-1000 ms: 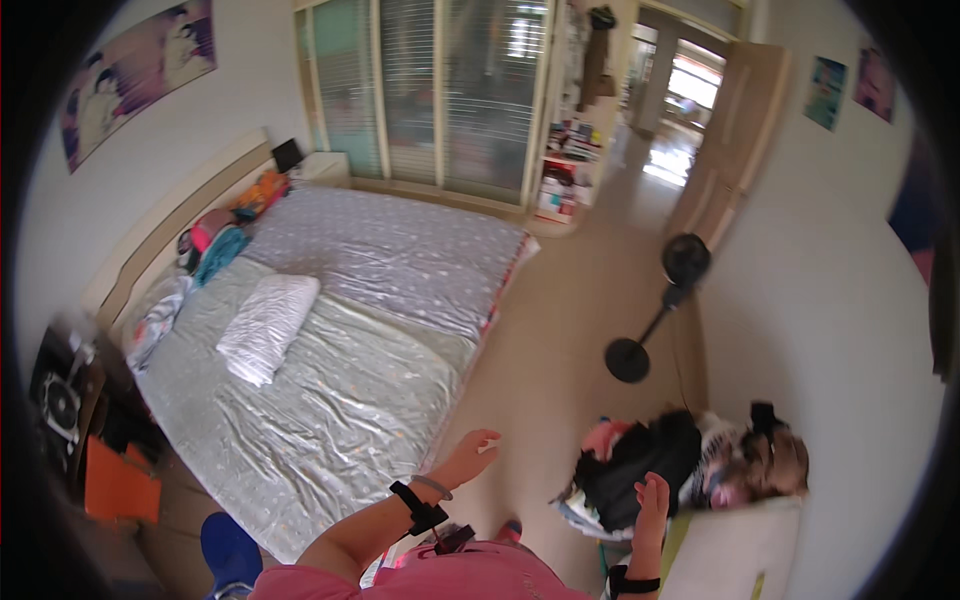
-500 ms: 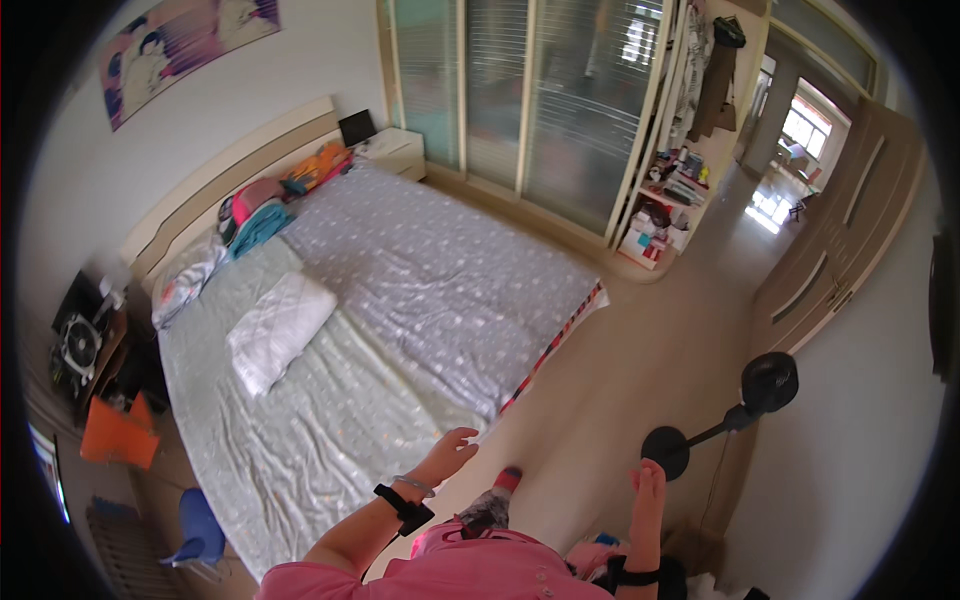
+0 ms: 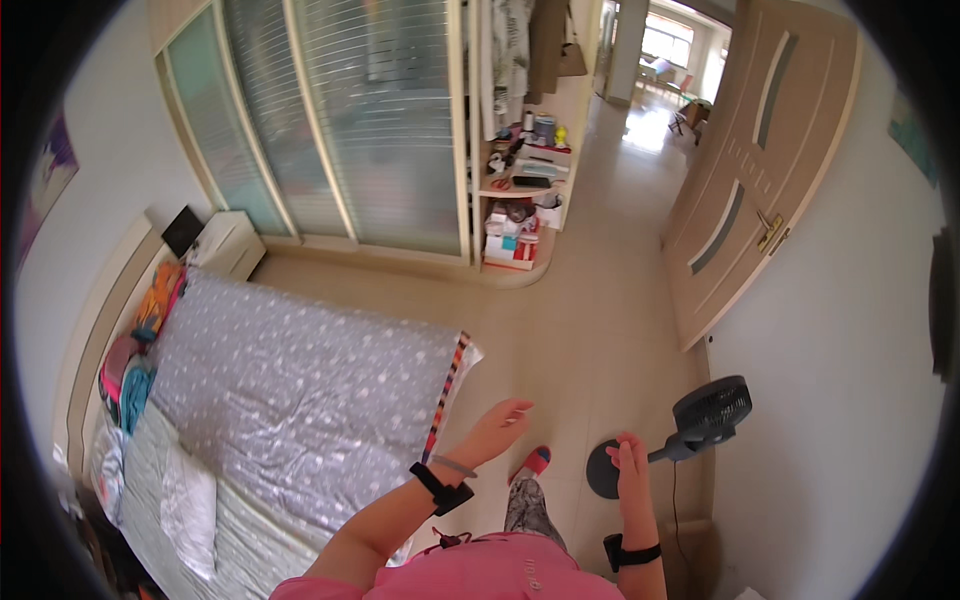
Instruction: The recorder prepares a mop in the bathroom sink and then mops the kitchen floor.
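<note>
The left hand (image 3: pixel 500 428) is loose, half spread and empty, near the bed (image 3: pixel 300 350). The right hand (image 3: pixel 630 468) is empty too, a bit curled, in front of the black fan (image 3: pixel 714 411). The fan stands on the floor (image 3: pixel 590 330) near the wall (image 3: pixel 820 430). Farther off is a brown door (image 3: pixel 755 150).

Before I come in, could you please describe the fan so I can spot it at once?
From the open door, follow the white wall nearer. Partly behind the right hand stands the fan, black and round-based against the pale floor.
</note>
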A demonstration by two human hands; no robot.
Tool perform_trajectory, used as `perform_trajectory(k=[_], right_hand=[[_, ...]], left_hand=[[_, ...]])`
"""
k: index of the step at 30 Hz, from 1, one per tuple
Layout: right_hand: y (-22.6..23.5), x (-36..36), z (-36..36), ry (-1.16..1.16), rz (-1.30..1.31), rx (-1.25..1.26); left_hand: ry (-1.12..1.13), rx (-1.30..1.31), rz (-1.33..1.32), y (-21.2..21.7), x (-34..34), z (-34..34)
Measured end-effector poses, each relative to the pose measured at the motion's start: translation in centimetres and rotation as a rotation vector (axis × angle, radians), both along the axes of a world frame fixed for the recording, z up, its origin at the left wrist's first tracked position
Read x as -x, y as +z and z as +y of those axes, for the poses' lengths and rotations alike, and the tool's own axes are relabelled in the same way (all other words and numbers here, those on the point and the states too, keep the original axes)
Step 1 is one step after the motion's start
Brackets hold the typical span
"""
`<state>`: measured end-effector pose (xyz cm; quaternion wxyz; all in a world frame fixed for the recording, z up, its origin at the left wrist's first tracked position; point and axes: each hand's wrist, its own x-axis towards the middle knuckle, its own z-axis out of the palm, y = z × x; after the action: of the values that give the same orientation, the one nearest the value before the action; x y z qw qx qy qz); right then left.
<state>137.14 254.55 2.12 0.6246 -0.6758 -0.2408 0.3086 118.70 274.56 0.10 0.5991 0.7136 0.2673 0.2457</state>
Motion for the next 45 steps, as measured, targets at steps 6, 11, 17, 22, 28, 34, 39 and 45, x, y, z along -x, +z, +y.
perform_trajectory(k=[6, 11, 17, 22, 28, 34, 39, 45], right_hand=[[0.8, -14.7, 13.1, -0.014, -0.002, -0.044], [2.7, -23.9, 25.4, 0.082, 0.020, -0.055], [1.2, -36.1, 37.5, 0.096, 0.019, -0.026], [-0.5, -48.5, 45.5, 0.006, 0.003, 0.066], [1.1, -62.2, 54.2, -0.137, -0.053, 0.164], [-2.5, -76.1, 60.2, -0.216, -0.123, 0.230], [-3.6, -90.7, 66.8, -0.214, -0.068, 0.265], [-1.9, -110.5, 80.0, -0.247, -0.009, 0.204]], left_hand=[[-0.112, 0.011, 0.161, 2.4, -15.7, 11.2], [-0.032, 0.097, 0.084, 0.5, -23.1, 22.3], [0.025, 0.189, 0.154, -2.4, -31.7, 35.9], [0.138, 0.290, 0.159, -3.1, -41.4, 49.1], [0.087, 0.231, 0.146, -3.8, -58.1, 63.7], [-0.160, 0.158, 0.039, -3.1, -80.4, 71.2], [-0.254, 0.106, 0.030, -3.0, -96.3, 78.6], [-0.085, 0.083, 0.022, 0.2, -109.9, 89.6]])
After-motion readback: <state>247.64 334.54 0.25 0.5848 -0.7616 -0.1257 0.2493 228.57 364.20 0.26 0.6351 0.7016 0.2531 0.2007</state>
